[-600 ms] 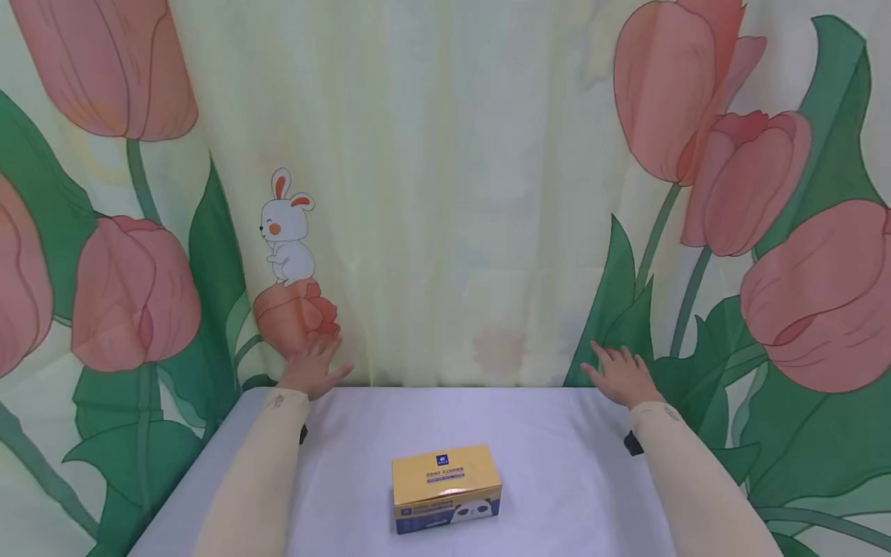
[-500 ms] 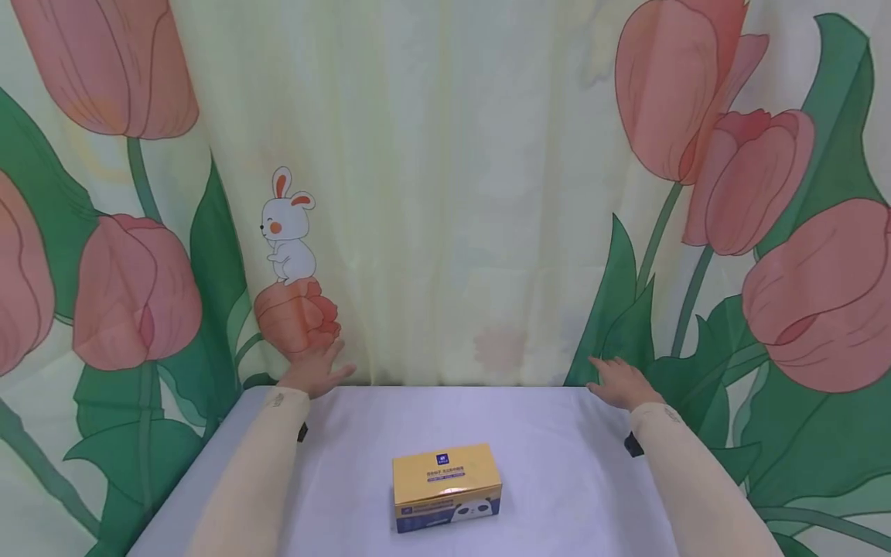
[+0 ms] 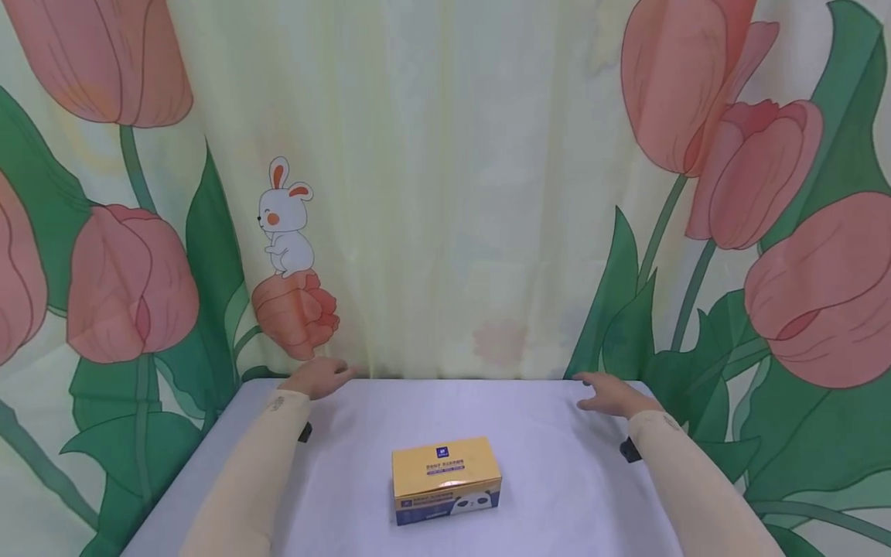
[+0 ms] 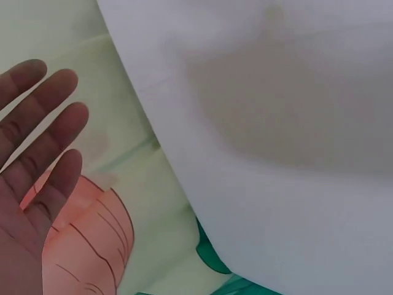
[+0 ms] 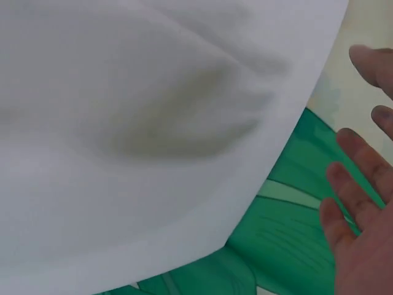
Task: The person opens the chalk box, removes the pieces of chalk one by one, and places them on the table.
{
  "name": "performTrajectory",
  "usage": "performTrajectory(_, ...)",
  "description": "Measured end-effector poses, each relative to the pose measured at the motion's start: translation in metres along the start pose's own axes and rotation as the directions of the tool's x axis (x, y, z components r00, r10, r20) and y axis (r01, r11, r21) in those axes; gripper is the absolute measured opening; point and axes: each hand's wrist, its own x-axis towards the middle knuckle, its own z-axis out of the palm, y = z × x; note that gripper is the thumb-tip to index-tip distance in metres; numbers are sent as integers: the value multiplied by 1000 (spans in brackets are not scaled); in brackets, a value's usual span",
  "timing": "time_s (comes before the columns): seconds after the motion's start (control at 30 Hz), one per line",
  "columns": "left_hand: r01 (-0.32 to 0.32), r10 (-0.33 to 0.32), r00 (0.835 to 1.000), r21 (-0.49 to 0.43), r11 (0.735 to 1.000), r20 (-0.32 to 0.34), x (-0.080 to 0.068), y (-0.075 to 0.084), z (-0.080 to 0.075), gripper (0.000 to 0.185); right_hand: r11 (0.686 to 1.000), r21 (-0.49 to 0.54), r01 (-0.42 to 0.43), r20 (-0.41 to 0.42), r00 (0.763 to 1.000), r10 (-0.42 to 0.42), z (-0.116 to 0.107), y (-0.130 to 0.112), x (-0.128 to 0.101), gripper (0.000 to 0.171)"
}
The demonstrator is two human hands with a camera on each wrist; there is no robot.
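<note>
Both my hands hover empty over the table's far corners.

My left hand (image 3: 316, 377) is at the far left corner of the table (image 3: 557, 472), my right hand (image 3: 612, 394) at the far right, fingers straight and loosely spread. The box (image 3: 445, 480) sits near the front edge, midway, well apart from both, before the curtain (image 3: 452, 193).

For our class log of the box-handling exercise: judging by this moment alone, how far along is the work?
Nothing looks done yet: the yellow box sits closed on the white table, untouched. In hand: nothing; the left hand and right hand hover open over the table's far corners, fingers straight, well apart from the box. Any handling of the box is left.
</note>
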Motion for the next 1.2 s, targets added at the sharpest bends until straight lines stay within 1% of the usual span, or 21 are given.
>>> performTrajectory(0.1,-4,5,1000,-24,1000,20,1,6,3,53,999,16,29,4,1000,-29,4,-5,4,71)
performTrajectory(0.17,-24,24,999,-22,999,23,2,11,6,51,998,40,49,9,999,-50,8,-10,7,74)
performTrajectory(0.3,-96,97,995,-7,995,31,4,24,9,48,993,97,62,30,997,-65,17,-21,10,78)
performTrajectory(0.4,-117,117,992,-11,993,51,4,33,11,47,990,129,60,47,997,-67,26,-30,12,79)
performTrajectory(0.5,-102,102,993,-11,995,63,3,38,12,47,987,142,72,59,995,-81,37,-38,14,82)
performTrajectory(0.67,-86,88,992,-21,996,91,4,43,18,59,982,160,98,76,991,-111,49,-48,16,87)
performTrajectory(0.73,-89,93,991,-44,995,98,4,43,22,62,981,169,100,80,990,-114,52,-50,15,88)
performTrajectory(0.83,-92,103,989,-105,990,105,4,46,27,63,979,165,117,79,988,-131,57,-54,12,89)
performTrajectory(0.93,-103,121,986,-153,983,116,3,51,30,61,976,163,142,78,985,-156,62,-59,10,90)
performTrajectory(1.1,-115,136,984,-170,979,119,-2,60,36,52,964,179,196,82,974,-213,71,-71,8,93)
performTrajectory(1.2,-108,134,981,-185,977,137,-6,69,40,52,957,195,214,92,968,-235,76,-77,7,95)
